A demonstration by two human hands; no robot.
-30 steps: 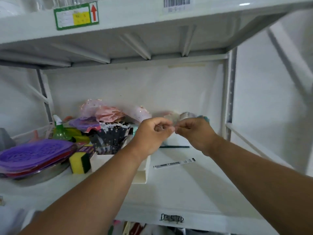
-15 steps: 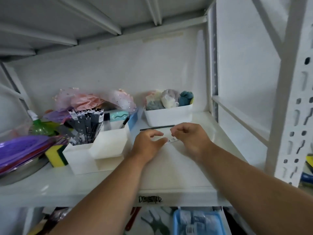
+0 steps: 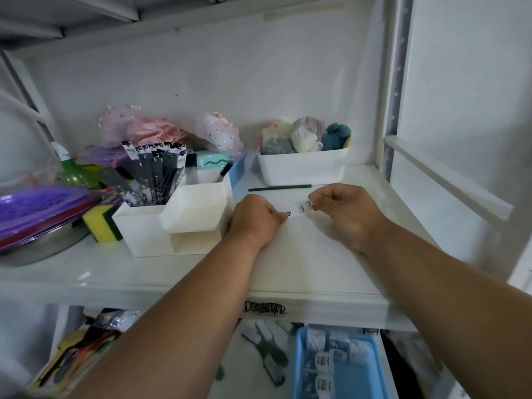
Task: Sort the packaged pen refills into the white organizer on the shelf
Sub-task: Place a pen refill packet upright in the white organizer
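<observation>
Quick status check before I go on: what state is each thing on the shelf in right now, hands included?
Left hand: pinching one end of the packaged refill.
Right hand: pinching its other end.
Packaged refill: held between both hands, just above the shelf.
White organizer: back compartment packed with upright refills, front compartment looks empty.
Loose dark refill: lying flat.
White bin: full of cloths.

Both hands rest on the white shelf [image 3: 302, 269]. The left hand [image 3: 254, 218] and right hand [image 3: 342, 210] pinch a packaged refill [image 3: 300, 209] between them, beside the white organizer [image 3: 172, 226] holding dark refill packs [image 3: 155, 171].
</observation>
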